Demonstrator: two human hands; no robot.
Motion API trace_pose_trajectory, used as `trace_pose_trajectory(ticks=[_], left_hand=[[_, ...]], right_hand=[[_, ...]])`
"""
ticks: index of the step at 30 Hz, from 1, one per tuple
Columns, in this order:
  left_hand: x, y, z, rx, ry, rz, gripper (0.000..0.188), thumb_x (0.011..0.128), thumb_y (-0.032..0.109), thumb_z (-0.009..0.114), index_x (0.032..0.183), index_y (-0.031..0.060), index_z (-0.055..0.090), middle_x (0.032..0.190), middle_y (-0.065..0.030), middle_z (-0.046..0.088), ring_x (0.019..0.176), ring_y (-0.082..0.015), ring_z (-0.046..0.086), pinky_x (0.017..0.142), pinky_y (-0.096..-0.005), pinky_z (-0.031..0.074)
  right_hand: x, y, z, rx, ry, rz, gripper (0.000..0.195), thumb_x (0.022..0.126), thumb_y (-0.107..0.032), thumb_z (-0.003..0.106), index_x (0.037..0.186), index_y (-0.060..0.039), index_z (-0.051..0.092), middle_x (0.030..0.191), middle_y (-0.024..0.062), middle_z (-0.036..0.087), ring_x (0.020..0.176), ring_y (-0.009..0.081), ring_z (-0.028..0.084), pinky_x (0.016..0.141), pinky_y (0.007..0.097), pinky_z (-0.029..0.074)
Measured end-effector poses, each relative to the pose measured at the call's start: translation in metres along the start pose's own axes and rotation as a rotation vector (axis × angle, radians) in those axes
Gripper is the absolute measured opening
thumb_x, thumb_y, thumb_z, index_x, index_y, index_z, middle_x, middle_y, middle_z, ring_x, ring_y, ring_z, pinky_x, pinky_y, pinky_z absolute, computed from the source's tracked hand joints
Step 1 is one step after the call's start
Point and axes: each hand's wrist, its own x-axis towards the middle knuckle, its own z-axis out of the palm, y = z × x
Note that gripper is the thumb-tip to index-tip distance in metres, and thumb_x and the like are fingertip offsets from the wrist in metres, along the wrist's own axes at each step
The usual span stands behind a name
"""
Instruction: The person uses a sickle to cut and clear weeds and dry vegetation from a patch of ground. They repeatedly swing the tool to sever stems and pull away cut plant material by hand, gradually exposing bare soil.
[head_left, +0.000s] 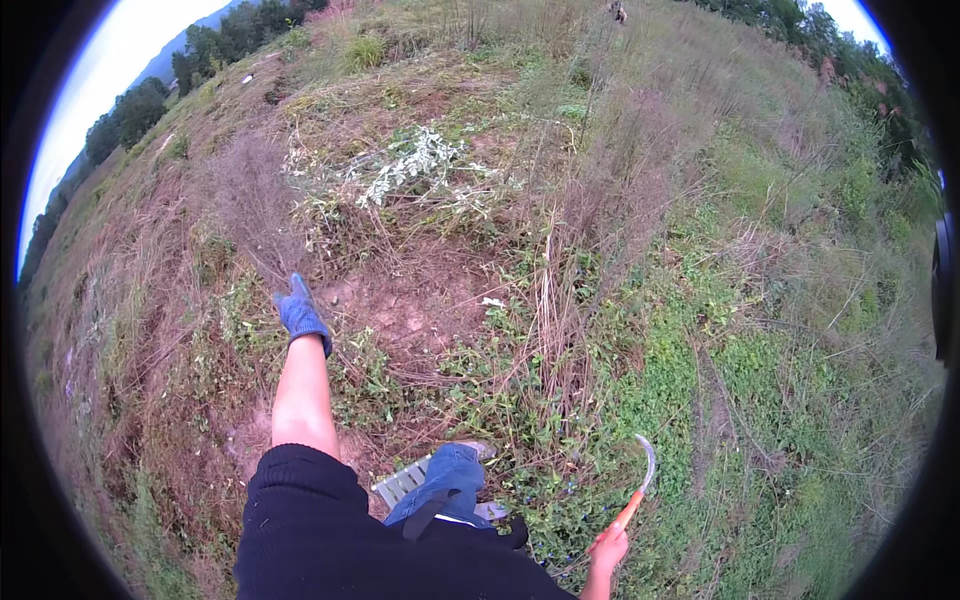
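Note:
My left hand (302, 309), in a blue knit glove, reaches out at left centre. The lower stems of a feathery bunch of dry weeds (251, 199) meet its fingertips; whether the fingers grip them cannot be told. Low on the right, my bare right hand (611, 547) is closed around the orange handle of a sickle (647, 465), whose curved blade points up over green undergrowth. Tall dry stalks (551, 300) stand between the two hands, farther out. Cut plants with pale leaves (416, 161) lie on the ground ahead.
A slatted stool or seat (405, 480) is partly hidden by my jeans-clad leg (450, 480). Bare reddish soil (405, 300) shows in front. Dense tall grass (780, 172) covers the right side. Trees line the far edges, and a small dark figure or object (617, 11) is far off.

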Motion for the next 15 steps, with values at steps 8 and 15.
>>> trace_pose_trajectory(ticks=[8,15], left_hand=[[0.051,-0.119,0.110,-0.322,-0.263,0.099,0.023,0.091,0.027,0.049,0.083,0.0066,0.055,0.075,-0.0017,0.052,0.065,-0.0132,0.044,0.061,-0.0302,0.037],[-0.163,-0.140,0.230,-0.310,-1.105,-0.096,0.036,0.091,0.029,0.050,0.114,0.0022,0.051,0.106,-0.0147,0.060,0.096,-0.0246,0.058,0.087,-0.0350,0.045]], right_hand=[[-0.012,-0.021,0.047,-0.012,-0.022,0.007,0.029,0.094,-0.027,0.046,0.075,-0.0041,0.044,0.050,0.0034,0.046,0.035,0.0126,0.045,0.032,0.0282,0.038],[-0.047,-0.008,0.033,0.032,0.271,0.132,0.028,0.094,-0.027,0.047,0.077,-0.0051,0.044,0.053,0.0022,0.049,0.036,0.0103,0.045,0.034,0.0266,0.038]])
